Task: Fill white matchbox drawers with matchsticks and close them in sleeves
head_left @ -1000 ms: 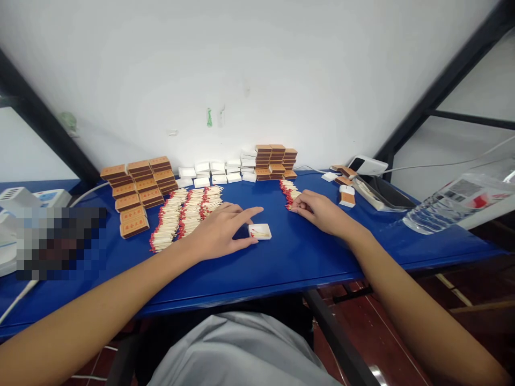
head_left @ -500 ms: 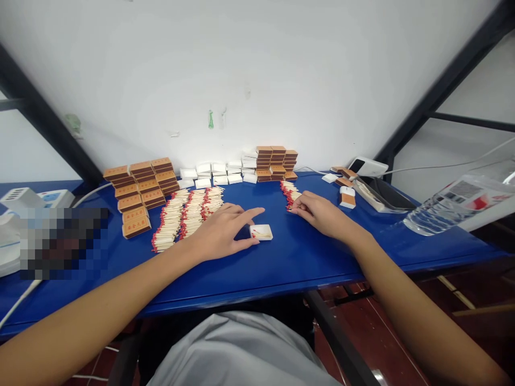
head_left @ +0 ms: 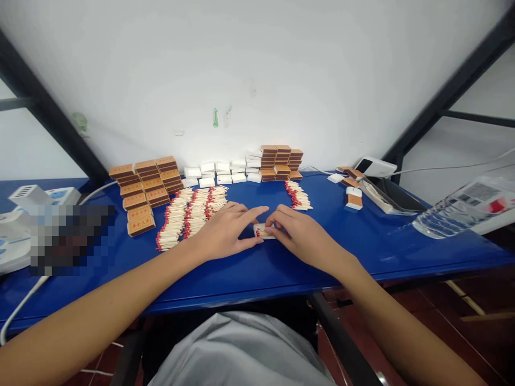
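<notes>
A small white tray (head_left: 260,225) is lying on the blue table (head_left: 354,249), between the two hands, and some red-headed matches (head_left: 259,232) are showing inside it. The left hand (head_left: 227,233) is staying half open, its thumb and fingers bracketing the tray's left end; whether it is pressing, I cannot tell. The right hand (head_left: 300,236) is keeping thumb and forefinger close together over the right end; I cannot tell if matches are between them.

In my judgement, the tray is being very light, of thin card, sliding easily and denting under a hard squeeze, so the long side walls are offering the best hold. The matches are probably being stiff but breakable, better taken gently by the bare wood.

The front edge (head_left: 257,298) is running well apart from the tray, on the person's side. Bare blue surface is stretching to the right, while the left match rows (head_left: 199,214) are lying near the left hand and the right match pile (head_left: 298,195) is lying beyond the right hand.
</notes>
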`<state>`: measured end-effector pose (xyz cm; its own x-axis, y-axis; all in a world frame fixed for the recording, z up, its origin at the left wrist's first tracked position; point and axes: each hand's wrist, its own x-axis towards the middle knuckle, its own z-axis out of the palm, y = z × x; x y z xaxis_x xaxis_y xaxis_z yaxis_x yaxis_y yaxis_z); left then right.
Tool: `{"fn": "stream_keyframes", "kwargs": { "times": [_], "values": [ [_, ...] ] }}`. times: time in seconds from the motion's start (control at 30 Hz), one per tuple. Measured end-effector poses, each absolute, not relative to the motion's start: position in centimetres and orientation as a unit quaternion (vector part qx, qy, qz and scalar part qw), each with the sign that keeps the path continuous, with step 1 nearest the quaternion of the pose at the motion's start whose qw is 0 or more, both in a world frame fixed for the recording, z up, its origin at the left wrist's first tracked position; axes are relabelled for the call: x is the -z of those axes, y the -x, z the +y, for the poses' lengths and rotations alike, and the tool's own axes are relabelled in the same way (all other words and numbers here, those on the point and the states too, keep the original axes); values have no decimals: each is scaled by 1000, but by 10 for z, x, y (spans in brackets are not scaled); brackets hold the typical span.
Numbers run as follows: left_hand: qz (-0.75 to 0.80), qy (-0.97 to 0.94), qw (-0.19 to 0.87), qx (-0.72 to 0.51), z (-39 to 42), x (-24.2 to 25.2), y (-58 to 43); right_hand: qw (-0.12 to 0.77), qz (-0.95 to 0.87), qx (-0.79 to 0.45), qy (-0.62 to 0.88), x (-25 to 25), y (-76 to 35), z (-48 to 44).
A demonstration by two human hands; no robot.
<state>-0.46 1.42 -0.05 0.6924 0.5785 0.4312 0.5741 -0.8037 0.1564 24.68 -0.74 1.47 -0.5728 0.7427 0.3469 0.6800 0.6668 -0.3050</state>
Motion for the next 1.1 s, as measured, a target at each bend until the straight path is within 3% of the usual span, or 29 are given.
{"fn": "stream_keyframes", "kwargs": {
  "times": [0.37, 1.1],
  "values": [
    [316, -921, 13, -229, 14, 1, 5, 242, -828, -49, 503, -5, -338, 48],
    [305, -923, 6, -235, 14, 1, 5, 227, -839, -46, 492, 4, -340, 54]
  ]
}}
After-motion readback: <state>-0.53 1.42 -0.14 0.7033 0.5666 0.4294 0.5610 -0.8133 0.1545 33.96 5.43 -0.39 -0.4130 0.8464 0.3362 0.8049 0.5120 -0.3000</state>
